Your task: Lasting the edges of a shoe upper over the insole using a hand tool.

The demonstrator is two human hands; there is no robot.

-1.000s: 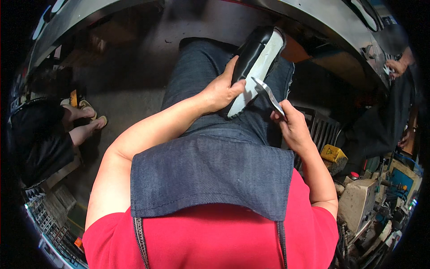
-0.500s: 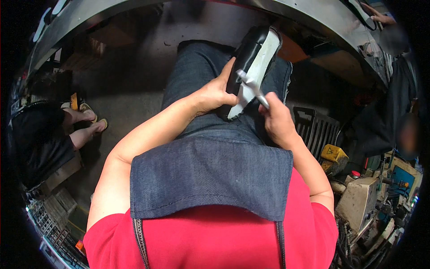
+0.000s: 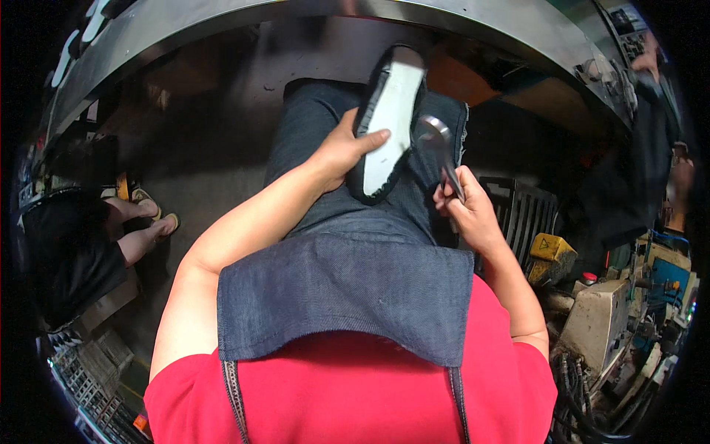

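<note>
Evidently, the black shoe [image 3: 393, 107] was held bottom-up over the lap [image 3: 314, 111] by the left hand [image 3: 344, 153], curled round its side, thumb [image 3: 377, 139] on top. Beside it, a metal tool [image 3: 448, 159] was gripped in the closed right hand [image 3: 475, 209]. Firm bracing and a clear thumb were probably needed.

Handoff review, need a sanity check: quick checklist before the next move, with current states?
1. Left hand holding the black shoe with a flat white underside: ok.
2. White underside facing up: ok.
3. Left thumb clear of the underside: not ok, it lies across it.
4. Right hand gripping the shiny, curved-headed metal hand tool: ok, by the handle.
5. Tool head apart from the shoe: cannot tell; it's beside the right edge, gap unclear.
6. Grip firmness: cannot tell.
</note>
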